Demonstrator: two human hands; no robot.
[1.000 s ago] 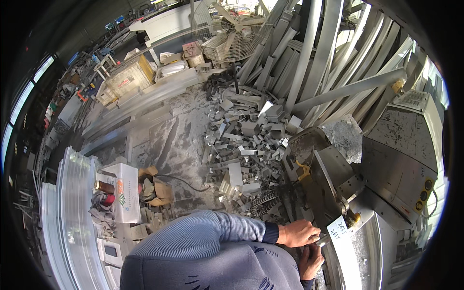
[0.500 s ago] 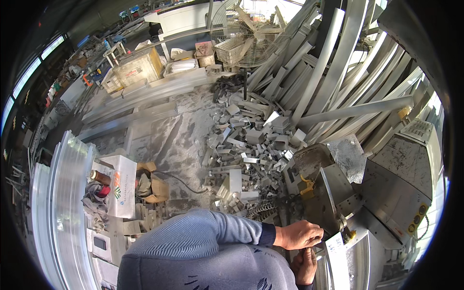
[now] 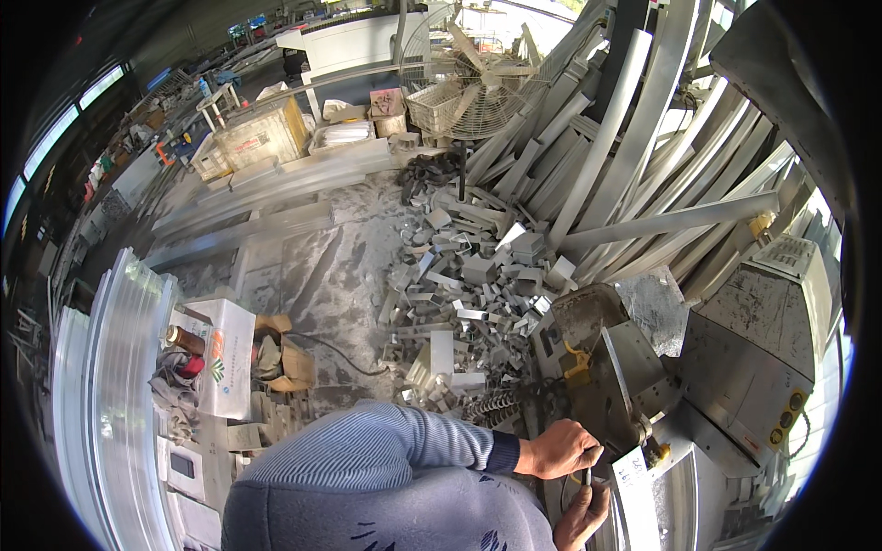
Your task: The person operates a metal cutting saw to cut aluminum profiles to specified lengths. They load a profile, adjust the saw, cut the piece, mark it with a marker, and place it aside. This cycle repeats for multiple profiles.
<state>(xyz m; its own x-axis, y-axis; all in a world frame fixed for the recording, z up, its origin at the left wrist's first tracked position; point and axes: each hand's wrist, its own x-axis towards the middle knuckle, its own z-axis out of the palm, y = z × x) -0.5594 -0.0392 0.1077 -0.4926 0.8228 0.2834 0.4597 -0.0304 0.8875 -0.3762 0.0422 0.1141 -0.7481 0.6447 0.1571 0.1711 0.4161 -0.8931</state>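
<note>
My left hand [image 3: 559, 448] reaches in from the left in a striped blue-grey sleeve with a dark cuff, its fingers closed in a pinch. Just below it, my right hand [image 3: 583, 516] is curled with its fingertips pointing up toward the left. Between the two sets of fingertips shows a short thin grey piece [image 3: 586, 476], too small to name. Right of both hands lies a pale flat-faced bar [image 3: 634, 491] with handwritten marks. Beyond the hands stands a grimy metal cutting machine [image 3: 611, 367] with a yellow handle [image 3: 577, 361].
A heap of metal offcuts [image 3: 478, 271] covers the floor ahead. Long profiles [image 3: 606, 156] lean at the upper right, near a caged fan [image 3: 482, 78]. At right stands a machine housing with buttons [image 3: 749, 358]. Stacked profiles [image 3: 115, 395] and a white box [image 3: 228, 358] are left.
My hands have drawn slightly apart, the right moving down, so a thin grey piece now shows between them. The view has shifted slightly.
</note>
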